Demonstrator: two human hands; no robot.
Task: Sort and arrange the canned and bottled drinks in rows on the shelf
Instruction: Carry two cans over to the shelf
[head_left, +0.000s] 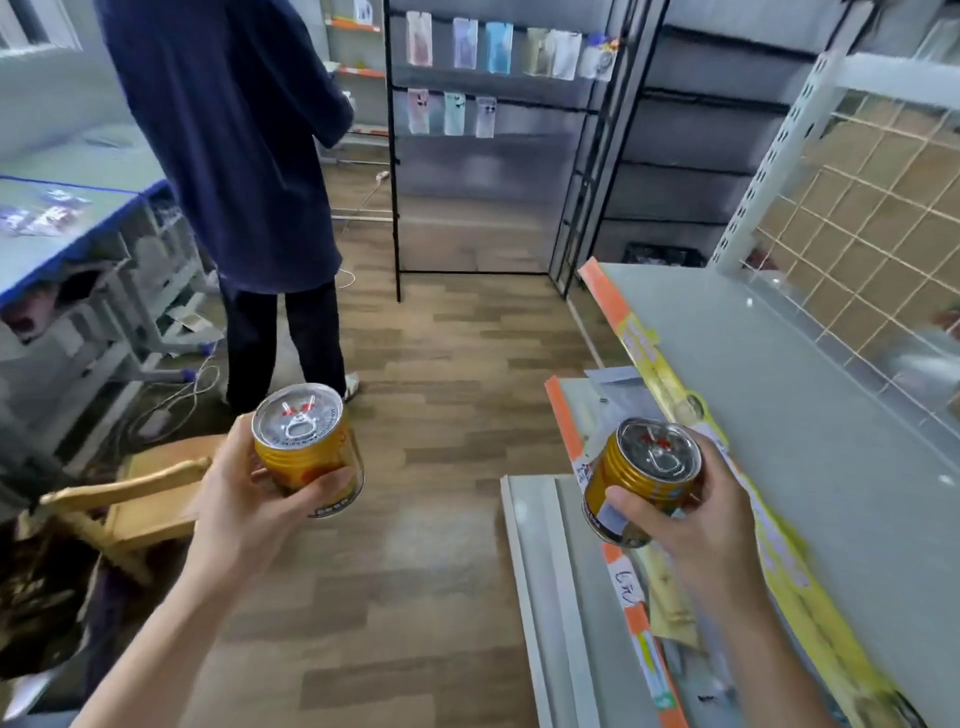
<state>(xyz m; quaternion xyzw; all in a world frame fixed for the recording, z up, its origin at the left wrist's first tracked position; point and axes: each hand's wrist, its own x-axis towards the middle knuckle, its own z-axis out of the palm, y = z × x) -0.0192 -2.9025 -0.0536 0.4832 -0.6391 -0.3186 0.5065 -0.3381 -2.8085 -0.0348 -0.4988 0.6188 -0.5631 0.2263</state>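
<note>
Now the fingers (319, 488) of the left hand (244, 499) are curling round the lower body of the left can (306, 447), gripping it upright with its silver pull-tab lid facing up. That can is hanging over the floor (441, 338), well apart from the shelf (779, 389). The right hand (696, 514) is gripping the right can (639, 483), its thumb (631, 501) lying across the near side and the other fingers wrapping the far side by the rim. This can is tilting a little to the left and is sitting in the air just beside the shelf's front edge, which is carrying a yellow and orange strip (660, 364); it is not touching the board. Both cans are gold with dark label patches. Below the right can a lower shelf (576, 587) is jutting out with its own orange edge. A wire grid (857, 218) is backing the shelf. Behind the left hand a wooden chair (140, 499) is standing on the floor. Farther off a person (234, 130) in dark blue is standing, facing away, beside a table (67, 171) with a blue edge. Beyond, a rack (493, 57) is showing rows of hanging packets, too blurred to read.
</note>
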